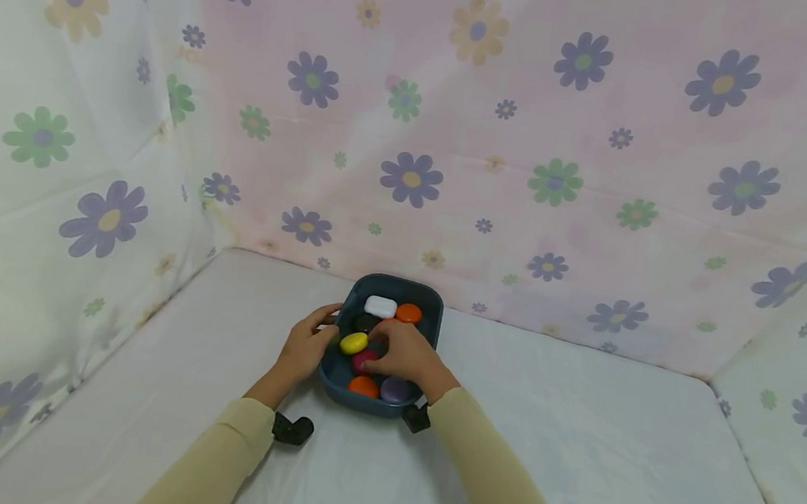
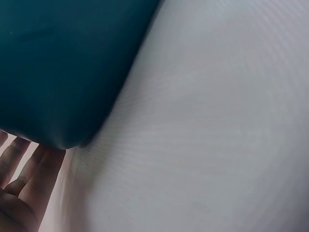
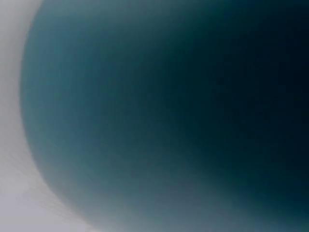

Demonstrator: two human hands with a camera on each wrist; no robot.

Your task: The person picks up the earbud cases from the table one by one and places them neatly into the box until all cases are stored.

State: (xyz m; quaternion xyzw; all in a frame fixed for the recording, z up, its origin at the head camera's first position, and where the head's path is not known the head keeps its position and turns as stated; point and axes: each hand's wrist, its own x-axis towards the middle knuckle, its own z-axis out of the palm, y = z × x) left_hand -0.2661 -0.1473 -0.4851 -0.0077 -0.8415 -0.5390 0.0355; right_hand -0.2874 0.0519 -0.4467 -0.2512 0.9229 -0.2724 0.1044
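Observation:
A dark teal plastic tub (image 1: 337,372) with rounded corners holds several smooth, rounded pieces. My right hand (image 1: 406,352) reaches down into it, thumb and fingers curled about a magenta rounded piece (image 1: 362,360). Beside that lies a yellow oval piece (image 1: 354,343), with a black piece (image 1: 365,323) behind it. Along the tub's left wall, my left hand (image 1: 303,349) touches the outside with its fingers extended. In the left wrist view, the fingers (image 2: 41,179) reach the tub's lower edge. The right wrist view shows mostly the blurred tub wall (image 3: 87,106).
At the tub's far end lie a white piece (image 1: 381,307) and an orange piece (image 1: 408,313). Another orange piece (image 1: 363,387) and a purple one (image 1: 396,391) sit at the near end. Flower-patterned cloth walls (image 1: 499,213) enclose the white table surface (image 1: 577,441).

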